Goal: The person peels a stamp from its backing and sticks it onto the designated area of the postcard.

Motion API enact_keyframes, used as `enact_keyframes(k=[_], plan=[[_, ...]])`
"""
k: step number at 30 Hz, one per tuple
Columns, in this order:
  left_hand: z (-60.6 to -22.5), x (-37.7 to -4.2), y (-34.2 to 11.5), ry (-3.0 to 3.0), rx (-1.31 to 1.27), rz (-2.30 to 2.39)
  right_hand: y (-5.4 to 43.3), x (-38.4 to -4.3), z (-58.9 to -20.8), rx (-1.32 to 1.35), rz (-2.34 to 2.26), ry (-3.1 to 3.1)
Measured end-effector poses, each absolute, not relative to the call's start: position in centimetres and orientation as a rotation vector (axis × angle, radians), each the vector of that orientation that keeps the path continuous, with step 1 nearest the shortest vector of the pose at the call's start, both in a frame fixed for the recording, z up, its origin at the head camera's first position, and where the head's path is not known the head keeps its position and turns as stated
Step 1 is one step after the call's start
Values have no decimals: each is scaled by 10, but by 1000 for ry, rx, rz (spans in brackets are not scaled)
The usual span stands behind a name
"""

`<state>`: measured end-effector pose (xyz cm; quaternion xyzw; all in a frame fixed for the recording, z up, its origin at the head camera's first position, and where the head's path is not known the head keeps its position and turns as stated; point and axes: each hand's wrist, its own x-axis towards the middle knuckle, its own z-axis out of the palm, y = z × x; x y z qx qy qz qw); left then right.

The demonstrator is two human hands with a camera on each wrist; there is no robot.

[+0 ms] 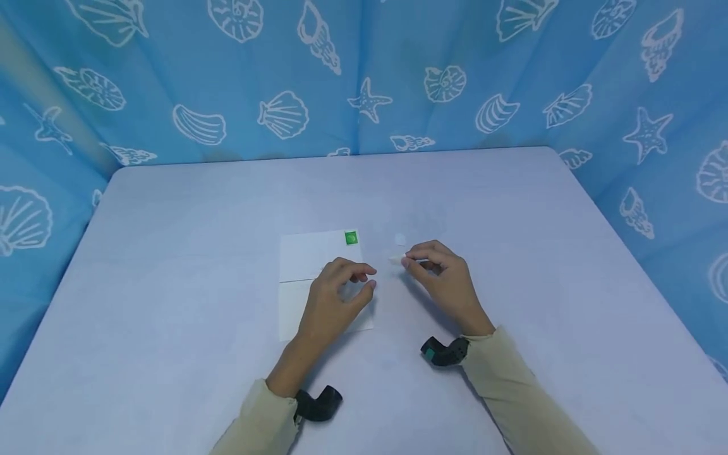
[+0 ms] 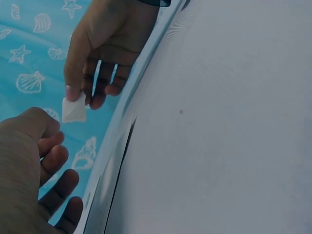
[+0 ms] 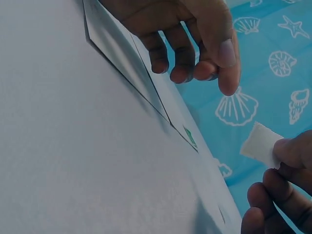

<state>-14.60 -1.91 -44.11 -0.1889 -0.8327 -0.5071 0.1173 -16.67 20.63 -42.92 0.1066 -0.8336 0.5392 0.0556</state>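
Note:
Between thumb and fingertips, my right hand (image 1: 446, 278) pinches a small white stamp (image 3: 261, 144) with perforated edges, its plain side facing the right wrist camera. My left hand (image 1: 338, 297) is raised over the lower right part of a white folded sheet (image 1: 301, 256), partly hiding it. Its fingers are loosely curved, thumb apart from them, with nothing between. In the left wrist view, the stamp (image 2: 74, 109) appears just past the left fingers (image 2: 53, 156). A green stamp (image 1: 351, 237) is at the sheet's upper right corner.
A small pale square (image 1: 400, 239) lies on the white table (image 1: 199, 215) beyond the right fingertips. A line crosses the sheet, whose lower half stands slightly raised in the right wrist view. Behind the table's back edge hangs a blue shell-patterned curtain (image 1: 392, 69).

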Motion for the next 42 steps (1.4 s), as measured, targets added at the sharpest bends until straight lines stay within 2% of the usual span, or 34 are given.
enact_keyframes(k=[13, 26, 35, 42], plan=[[-442, -143, -25, -2369, -531, -1549, 196, -155, -422, 294, 1967, -2494], [-447, -148, -24, -2274, -629, -1597, 186, -150, -419, 271, 2167, -2428], [-445, -147, -25, -2295, -624, -1564, 184, -148, -421, 266, 2184, -2444], [-445, -148, -26, -2259, -666, -1543, 182, -150, -425, 406, 1975, -2445]])
